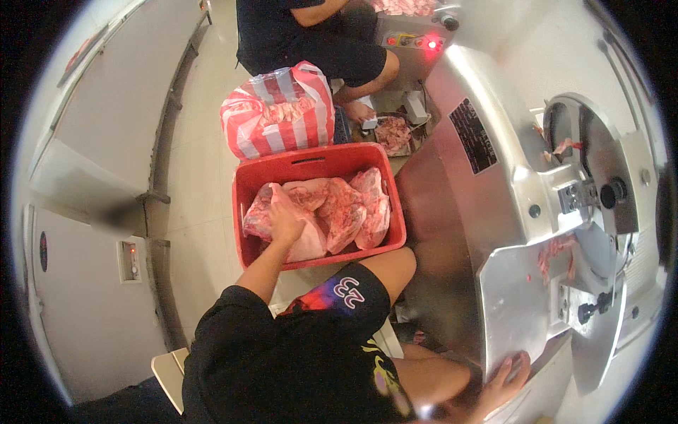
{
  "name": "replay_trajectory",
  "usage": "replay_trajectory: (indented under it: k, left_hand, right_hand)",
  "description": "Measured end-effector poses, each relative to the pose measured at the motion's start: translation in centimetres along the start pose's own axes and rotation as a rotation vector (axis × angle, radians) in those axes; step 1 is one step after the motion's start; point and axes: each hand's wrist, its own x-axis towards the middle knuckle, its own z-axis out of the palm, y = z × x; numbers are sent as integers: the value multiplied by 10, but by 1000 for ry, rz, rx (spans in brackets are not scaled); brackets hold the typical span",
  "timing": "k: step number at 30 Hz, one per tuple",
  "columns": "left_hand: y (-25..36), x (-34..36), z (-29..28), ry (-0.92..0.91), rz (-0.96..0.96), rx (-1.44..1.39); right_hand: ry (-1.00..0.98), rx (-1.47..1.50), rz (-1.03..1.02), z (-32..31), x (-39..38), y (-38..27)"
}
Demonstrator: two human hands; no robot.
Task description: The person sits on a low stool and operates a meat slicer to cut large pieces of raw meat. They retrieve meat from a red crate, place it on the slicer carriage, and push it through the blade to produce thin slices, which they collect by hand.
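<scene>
Several large slabs of raw meat with pale skin and red flesh lie in a red plastic crate (321, 152). My left hand (284, 220) reaches into it and grips the leftmost slab of raw meat (308, 240), its fingertips partly lost against the flesh. On the right stands a big stainless-steel meat slicer (441, 191) with a round blade and a flat metal plate (512, 304). My right hand (507, 387) rests at the near lower corner of that plate, fingers apart and holding nothing.
A red-and-white striped plastic bag (247, 134) with meat pieces stands behind the crate. Beyond it a co-worker (304, 42) sits by another machine (409, 42) with a lit red button. Meat scraps (392, 134) lie in a tray there. White cabinets (92, 290) line the left.
</scene>
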Motion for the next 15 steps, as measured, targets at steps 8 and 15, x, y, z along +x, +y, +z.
replay_trajectory:
  k: [8, 15]
  left_hand:
    - [-35, -11, 45, 147, -27, -430]
    - [57, -32, 24, -598, 107, -791]
  right_hand:
    - [36, -13, 47, 5, -1, -3]
    - [14, -157, 4, 3, 1, -2]
